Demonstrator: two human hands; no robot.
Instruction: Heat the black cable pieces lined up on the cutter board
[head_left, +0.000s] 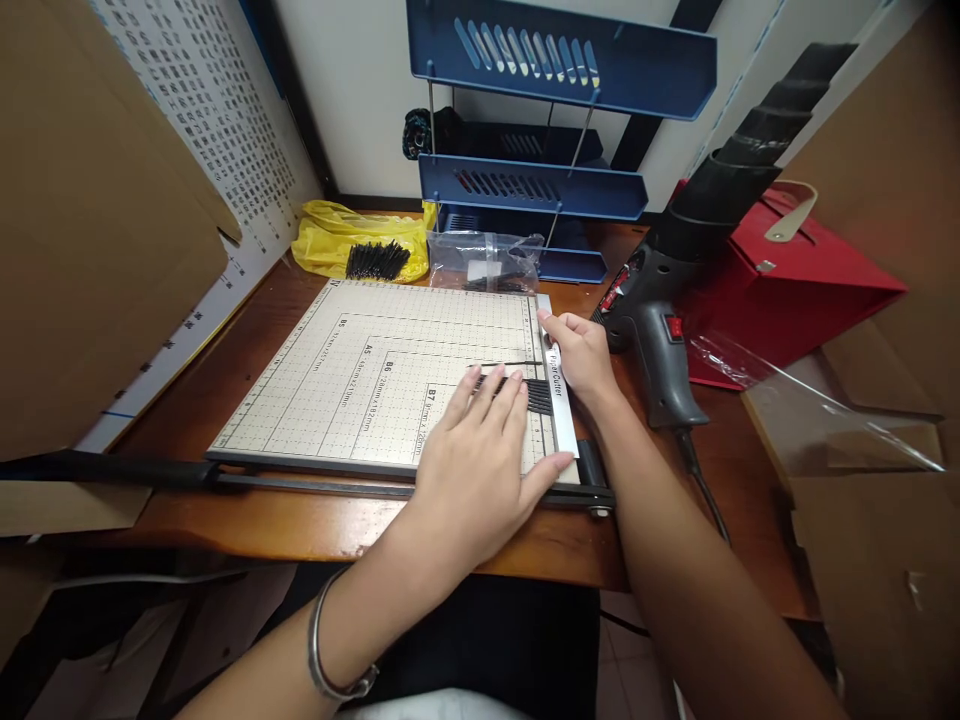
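Observation:
A cream paper cutter board (pixel 300 390) with printed grid lines lies on the wooden table. My left hand (pixel 480 450) rests flat, fingers spread, over a row of thin black strips (pixel 538 397) near the board's right side. One more black strip (pixel 517 364) lies just above them, apart from the row. At the white "Paper Cutter" edge rail (pixel 564 400), my right hand (pixel 581 355) has its thumb on the upper part and its other fingers curled; anything between them is hidden. The cutter's black-handled arm (pixel 300 485) runs along the board's front edge.
Behind the board are a yellow bag (pixel 322 240) with a pile of black pieces (pixel 377 261), a clear plastic bag (pixel 480 258) and a blue rack (pixel 525 185). On the right stand a heat gun (pixel 660 350) and a red bag (pixel 817 270). Cardboard (pixel 97 240) borders the left.

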